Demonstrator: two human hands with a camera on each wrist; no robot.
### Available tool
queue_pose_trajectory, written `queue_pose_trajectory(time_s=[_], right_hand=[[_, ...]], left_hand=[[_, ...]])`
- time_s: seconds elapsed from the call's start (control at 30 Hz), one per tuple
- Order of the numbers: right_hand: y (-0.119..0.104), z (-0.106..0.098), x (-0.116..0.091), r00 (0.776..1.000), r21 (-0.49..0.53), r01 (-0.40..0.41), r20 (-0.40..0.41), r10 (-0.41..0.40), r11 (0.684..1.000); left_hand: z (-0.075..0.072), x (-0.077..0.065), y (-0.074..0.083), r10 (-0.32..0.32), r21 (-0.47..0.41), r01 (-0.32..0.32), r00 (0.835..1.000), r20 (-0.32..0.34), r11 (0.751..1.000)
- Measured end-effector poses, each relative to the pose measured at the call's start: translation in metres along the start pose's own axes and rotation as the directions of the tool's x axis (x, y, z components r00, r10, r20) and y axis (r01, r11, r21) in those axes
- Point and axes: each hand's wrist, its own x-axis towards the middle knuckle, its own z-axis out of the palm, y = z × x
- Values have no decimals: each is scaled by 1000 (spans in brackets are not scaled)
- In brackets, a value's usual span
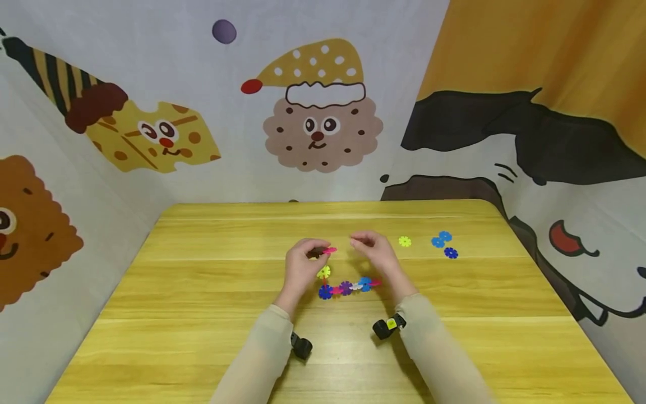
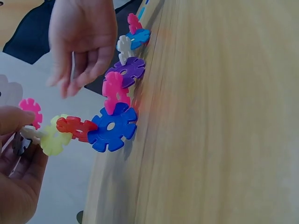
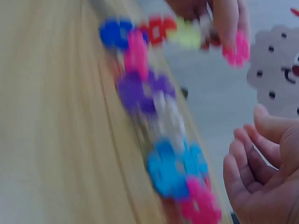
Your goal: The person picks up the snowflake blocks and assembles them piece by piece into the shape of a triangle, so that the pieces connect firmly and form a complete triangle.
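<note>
A chain of notched plastic snowflake discs (image 2: 112, 128) bends in an L in front of me, its pieces slotted edge to edge in blue, red, yellow, pink, purple and white. My left hand (image 1: 301, 269) pinches its far end between thumb and fingers, around a white and a dark disc seen in the left wrist view. A pink disc (image 1: 330, 250) stands out at that end, by the left fingertips. Across a small gap is my right hand (image 1: 377, 252), fingers loosely bent with nothing between them. Beyond the purple piece, the chain runs to a light blue disc (image 3: 175, 168) and a pink one.
At the back right of the wooden table (image 1: 176, 269) lie a loose yellow-green disc (image 1: 405, 241), two light blue discs (image 1: 438, 242) together and a dark blue disc (image 1: 451, 253). A printed curtain (image 1: 237, 140) hangs behind the table's far edge.
</note>
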Motion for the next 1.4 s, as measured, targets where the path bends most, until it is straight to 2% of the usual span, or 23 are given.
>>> queue_pose_trajectory(time_s=[0.1,0.23,0.4,0.67,0.9,1.17,1.4], right_hand=[[8,-15,8,1000,-180,12,-22,-16,984],[20,-30,16,999,-281,35,18,-31,959],[28,-39,22,994,-348,95,75,-73,933],[36,-40,30,987,-434,142,132,-93,890],[41,-36,35,975,-519,192,195,-103,833],[40,-31,36,977,-537,191,182,-108,822],[38,-30,36,979,-509,174,179,-94,843]], left_hand=[[-1,0,0,-6,18,5,1000,14,1000],[-1,0,1,-15,28,14,999,31,1000],[0,1,3,-29,22,28,999,42,999],[-1,4,5,-53,41,50,996,71,998],[-2,7,3,-64,45,60,994,91,997],[-2,8,2,-61,59,55,993,98,997],[-2,9,-1,-58,62,52,994,95,997]])
